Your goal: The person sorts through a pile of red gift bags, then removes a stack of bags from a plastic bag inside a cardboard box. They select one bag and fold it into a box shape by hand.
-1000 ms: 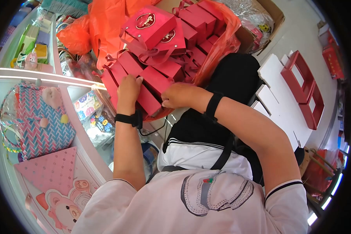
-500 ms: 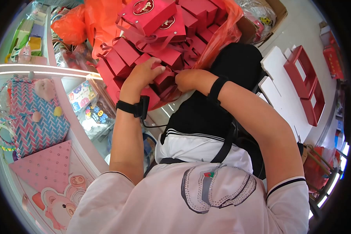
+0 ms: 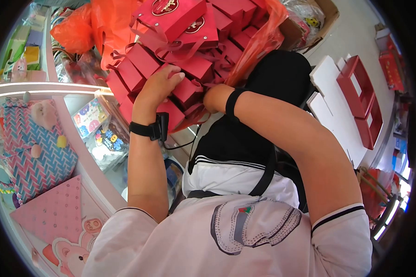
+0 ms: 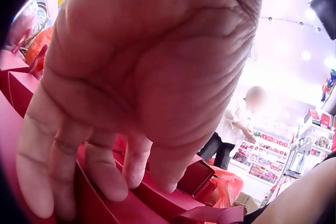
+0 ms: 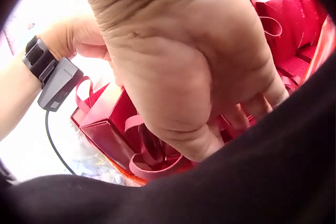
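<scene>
Many small red boxes with ribbon handles fill an orange-red plastic bag (image 3: 268,34). In the head view the left hand (image 3: 159,85) lies over the boxes, beside a red box (image 3: 187,91). Its fingers stretch down against red surfaces in the left wrist view, relaxed and slightly spread. The right hand (image 3: 216,98) is at the near edge of the pile, at that box's right side; in the right wrist view the right hand (image 5: 194,66) reaches in among ribbons (image 5: 152,166), its fingertips hidden. Two larger red bags with round labels (image 3: 178,18) lie on top.
White boards (image 3: 333,111) with a red frame-like tray (image 3: 356,87) lie at the right. A cardboard box (image 3: 326,18) stands behind the bag. On the left are shelves with a woven bag (image 3: 39,143). In the left wrist view, a person (image 4: 231,129) stands in the background.
The left hand has lifted from the front boxes and shifted slightly right over the pile. The right hand has moved up and right, then slightly back left. The box between the hands has shifted.
</scene>
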The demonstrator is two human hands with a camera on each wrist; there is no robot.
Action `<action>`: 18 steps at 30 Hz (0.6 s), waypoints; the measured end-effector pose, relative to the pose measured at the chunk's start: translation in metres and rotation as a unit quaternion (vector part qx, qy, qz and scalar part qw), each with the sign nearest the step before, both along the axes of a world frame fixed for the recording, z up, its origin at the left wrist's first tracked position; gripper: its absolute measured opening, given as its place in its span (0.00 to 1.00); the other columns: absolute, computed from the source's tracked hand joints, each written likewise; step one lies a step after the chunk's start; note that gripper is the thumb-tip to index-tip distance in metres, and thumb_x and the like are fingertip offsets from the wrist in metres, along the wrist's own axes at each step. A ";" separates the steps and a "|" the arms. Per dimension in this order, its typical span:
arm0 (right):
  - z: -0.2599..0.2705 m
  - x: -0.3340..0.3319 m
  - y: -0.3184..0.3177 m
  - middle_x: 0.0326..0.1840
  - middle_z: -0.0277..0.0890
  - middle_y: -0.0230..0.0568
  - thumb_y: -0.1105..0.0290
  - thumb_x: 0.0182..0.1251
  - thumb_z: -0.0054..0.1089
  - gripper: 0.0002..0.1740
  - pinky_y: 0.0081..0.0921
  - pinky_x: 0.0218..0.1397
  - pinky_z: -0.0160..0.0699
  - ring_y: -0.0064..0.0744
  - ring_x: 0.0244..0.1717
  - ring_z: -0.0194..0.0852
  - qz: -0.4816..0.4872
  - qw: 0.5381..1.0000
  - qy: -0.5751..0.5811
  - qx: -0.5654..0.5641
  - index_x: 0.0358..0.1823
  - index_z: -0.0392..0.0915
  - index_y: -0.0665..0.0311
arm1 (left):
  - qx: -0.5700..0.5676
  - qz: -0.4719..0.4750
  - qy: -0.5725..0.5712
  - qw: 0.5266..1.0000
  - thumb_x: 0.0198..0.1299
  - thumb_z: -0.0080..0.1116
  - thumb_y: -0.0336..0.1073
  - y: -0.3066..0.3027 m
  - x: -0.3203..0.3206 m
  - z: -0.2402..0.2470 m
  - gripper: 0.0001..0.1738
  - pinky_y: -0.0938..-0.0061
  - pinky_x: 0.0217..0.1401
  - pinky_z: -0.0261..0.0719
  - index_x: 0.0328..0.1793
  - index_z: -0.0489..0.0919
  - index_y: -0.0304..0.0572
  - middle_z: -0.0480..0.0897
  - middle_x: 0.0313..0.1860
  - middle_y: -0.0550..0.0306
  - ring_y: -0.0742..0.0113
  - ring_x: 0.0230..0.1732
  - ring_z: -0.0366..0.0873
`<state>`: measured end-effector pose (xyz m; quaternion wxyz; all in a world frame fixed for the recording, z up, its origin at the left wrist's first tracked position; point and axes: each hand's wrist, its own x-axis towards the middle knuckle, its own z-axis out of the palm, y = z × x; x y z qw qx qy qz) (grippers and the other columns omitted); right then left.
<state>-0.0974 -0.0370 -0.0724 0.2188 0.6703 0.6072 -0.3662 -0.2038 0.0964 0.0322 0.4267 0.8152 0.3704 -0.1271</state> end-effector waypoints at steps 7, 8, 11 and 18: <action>0.006 0.010 0.000 0.55 0.88 0.52 0.66 0.59 0.69 0.20 0.54 0.54 0.86 0.55 0.54 0.88 0.020 0.999 0.030 -0.011 0.54 0.91 0.57 | -0.023 0.003 0.002 1.000 0.69 0.60 0.57 0.003 -0.002 0.000 0.30 0.65 0.39 0.84 0.70 0.77 0.51 0.84 0.42 0.54 0.63 0.37 0.83; 0.009 0.012 -0.002 0.55 0.87 0.52 0.66 0.59 0.69 0.20 0.53 0.54 0.86 0.55 0.54 0.88 0.016 0.999 0.028 -0.021 0.54 0.90 0.58 | -0.021 0.002 0.003 1.000 0.69 0.60 0.57 0.003 -0.002 0.001 0.30 0.65 0.39 0.84 0.71 0.77 0.51 0.84 0.42 0.55 0.63 0.37 0.82; 0.011 0.023 -0.014 0.55 0.87 0.53 0.69 0.59 0.67 0.20 0.49 0.55 0.86 0.55 0.55 0.87 0.017 0.997 0.063 0.048 0.54 0.89 0.61 | -0.022 -0.012 0.011 1.000 0.69 0.60 0.59 0.005 -0.001 0.001 0.32 0.66 0.41 0.84 0.73 0.75 0.53 0.82 0.43 0.54 0.64 0.38 0.83; 0.048 0.038 -0.038 0.50 0.86 0.47 0.75 0.60 0.64 0.13 0.46 0.53 0.84 0.53 0.55 0.86 -0.044 0.980 0.121 0.149 0.47 0.86 0.58 | -0.020 -0.034 0.021 0.999 0.69 0.60 0.60 0.010 0.004 0.000 0.34 0.66 0.43 0.84 0.74 0.74 0.53 0.81 0.45 0.52 0.63 0.39 0.83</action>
